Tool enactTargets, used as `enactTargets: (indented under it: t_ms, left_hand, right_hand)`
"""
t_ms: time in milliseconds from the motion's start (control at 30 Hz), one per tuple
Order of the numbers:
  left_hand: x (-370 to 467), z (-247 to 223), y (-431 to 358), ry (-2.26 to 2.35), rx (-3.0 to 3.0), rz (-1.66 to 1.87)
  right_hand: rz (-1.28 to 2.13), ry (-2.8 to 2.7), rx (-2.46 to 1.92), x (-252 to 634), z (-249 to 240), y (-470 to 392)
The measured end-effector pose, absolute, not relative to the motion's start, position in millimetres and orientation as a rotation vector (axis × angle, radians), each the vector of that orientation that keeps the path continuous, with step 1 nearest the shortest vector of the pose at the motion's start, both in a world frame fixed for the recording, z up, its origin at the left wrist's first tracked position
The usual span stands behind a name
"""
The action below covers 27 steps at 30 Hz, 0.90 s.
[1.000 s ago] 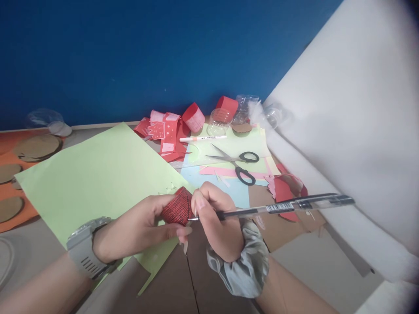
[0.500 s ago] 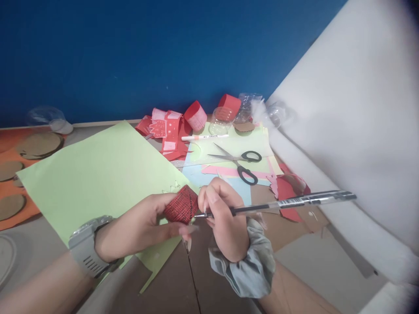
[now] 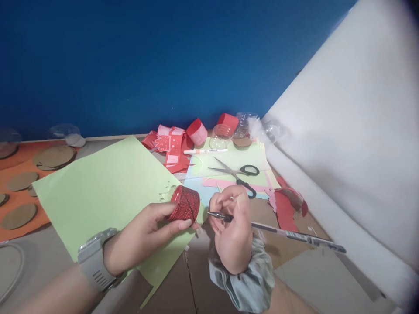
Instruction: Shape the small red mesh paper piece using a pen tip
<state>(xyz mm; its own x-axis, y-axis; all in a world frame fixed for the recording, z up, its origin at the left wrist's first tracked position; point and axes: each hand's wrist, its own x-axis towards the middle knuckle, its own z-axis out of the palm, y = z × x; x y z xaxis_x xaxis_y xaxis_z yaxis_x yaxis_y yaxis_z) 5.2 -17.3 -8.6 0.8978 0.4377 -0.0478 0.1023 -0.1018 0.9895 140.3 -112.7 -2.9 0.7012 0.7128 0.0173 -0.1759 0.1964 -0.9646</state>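
Between my two hands sits a small red cylinder (image 3: 185, 204), its paper wrap hatched with fine dark lines like mesh, its rim smooth and rounded. My left hand (image 3: 144, 235) is closed narrowly about it, thumb below and fingers along the near side, tilting the open end up and to the left. Just right of it, my right hand (image 3: 231, 231) is curled around a clear plastic pen (image 3: 278, 231), pinching it near the dark tip, which points toward the cylinder without touching it; the barrel runs out to the right, past the wrist. Under my left hand lies a flat, matte pale green sheet (image 3: 104, 192). Beyond my right fingers, black-handled scissors (image 3: 240, 172) rest open on pastel paper.
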Motion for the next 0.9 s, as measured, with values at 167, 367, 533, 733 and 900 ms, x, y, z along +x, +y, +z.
enactTargets:
  t_ms: [167, 367, 533, 733, 900]
  left_hand:
    - [5.1, -6.0, -19.9, 0.542, 1.844, 0.485]
    - [4.7, -4.5, -21.2, 0.488, 1.857, 0.454]
    - [4.9, -1.8, -21.4, 0.478, 1.803, 0.402]
    - [7.9, -2.8, -21.3, 0.391, 1.685, 0.433]
    - [9.0, -4.3, -21.0, 0.416, 1.584, 0.409]
  right_hand:
    - [0.649, -0.559, -1.4, 143.8, -8.2, -110.0]
    - [0.818, -0.629, -1.437, 146.7, -11.9, -106.2]
    - [0.924, -0.623, -1.371, 143.6, -9.7, -107.9]
    - [0.869, -0.638, -1.424, 143.5, -5.7, -107.1]
    - [0.848, -0.512, -1.408, 143.7, -8.6, -106.4]
